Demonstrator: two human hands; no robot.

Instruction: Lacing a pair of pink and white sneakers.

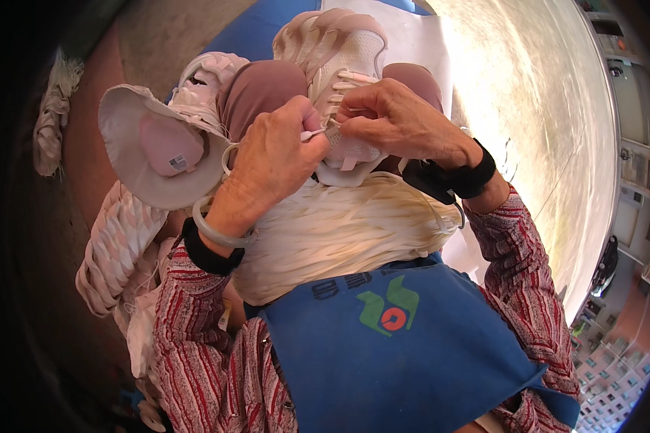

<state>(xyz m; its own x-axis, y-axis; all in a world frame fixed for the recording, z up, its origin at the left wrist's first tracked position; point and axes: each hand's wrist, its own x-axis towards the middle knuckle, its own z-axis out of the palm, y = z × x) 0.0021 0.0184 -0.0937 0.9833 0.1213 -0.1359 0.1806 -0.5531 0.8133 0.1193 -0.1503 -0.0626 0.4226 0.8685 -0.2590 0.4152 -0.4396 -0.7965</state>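
Pinching white lace (310, 135): left hand (280, 148) and right hand (403, 121) | pale shoe (331, 61) just beneath both | cream strand bundle (332, 234) just behind them

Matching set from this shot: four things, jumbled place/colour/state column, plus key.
1. Worked-on shoe
2. Strand bundle
3. Bracelet
4. Large front cloth

A. Around the left wrist
B. Blue, with a green-and-red emblem
C. Between the knees
D. Cream, between the forearms

Pairs: 1-C, 2-D, 3-A, 4-B
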